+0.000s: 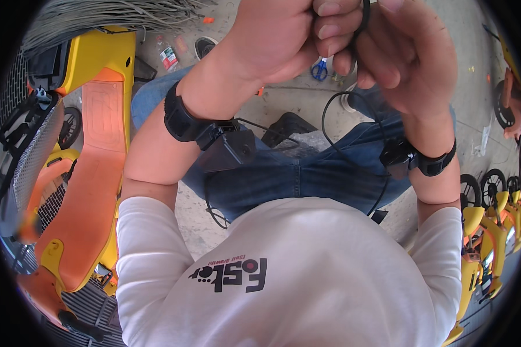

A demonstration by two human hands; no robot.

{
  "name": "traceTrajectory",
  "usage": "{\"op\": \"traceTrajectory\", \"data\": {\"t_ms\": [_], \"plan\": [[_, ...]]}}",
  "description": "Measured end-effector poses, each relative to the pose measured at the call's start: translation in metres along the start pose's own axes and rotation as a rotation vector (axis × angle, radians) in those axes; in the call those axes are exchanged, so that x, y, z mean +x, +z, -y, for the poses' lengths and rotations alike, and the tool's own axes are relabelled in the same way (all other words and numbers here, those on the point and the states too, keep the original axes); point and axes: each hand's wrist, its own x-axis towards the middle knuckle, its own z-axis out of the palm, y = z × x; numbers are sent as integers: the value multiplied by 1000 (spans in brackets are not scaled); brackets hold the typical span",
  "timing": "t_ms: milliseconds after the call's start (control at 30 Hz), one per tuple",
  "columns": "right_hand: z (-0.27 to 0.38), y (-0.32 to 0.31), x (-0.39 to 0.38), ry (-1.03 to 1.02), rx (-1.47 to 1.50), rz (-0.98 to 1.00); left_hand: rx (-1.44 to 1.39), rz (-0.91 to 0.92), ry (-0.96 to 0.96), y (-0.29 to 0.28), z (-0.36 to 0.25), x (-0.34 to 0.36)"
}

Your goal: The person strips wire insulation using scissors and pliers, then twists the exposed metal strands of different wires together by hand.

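Both hands are raised close together at the top edge of the head view. My left hand point(278, 37) is closed, its fingers curled inward. A thin black cord point(364, 20) runs in a curve past its fingertips, and part of it is hidden by the fingers. My right hand point(417, 55) faces it with fingers bent toward the cord. What lies inside its curl is out of sight. Black wrist straps with small cameras sit on both forearms, the left camera point(228, 149) and the right camera point(396, 156), with thin black cables hanging from them.
Blue scissors point(319, 70) and a plastic bottle point(167, 56) lie on the concrete floor ahead. A yellow and orange scooter-like frame point(101, 127) stands at my left, beneath grey cables point(110, 17). More yellow vehicles point(492, 237) line the right, where another person's hand point(515, 115) shows.
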Motion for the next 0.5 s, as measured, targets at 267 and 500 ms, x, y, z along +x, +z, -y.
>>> {"op": "traceTrajectory", "data": {"t_ms": [267,500], "plan": [[0,-10,12,-91,-2,77,110,98,133,-23,5,22],[1,-25,20,-140,-301,-30,739,-89,401,-18,5,24]]}}
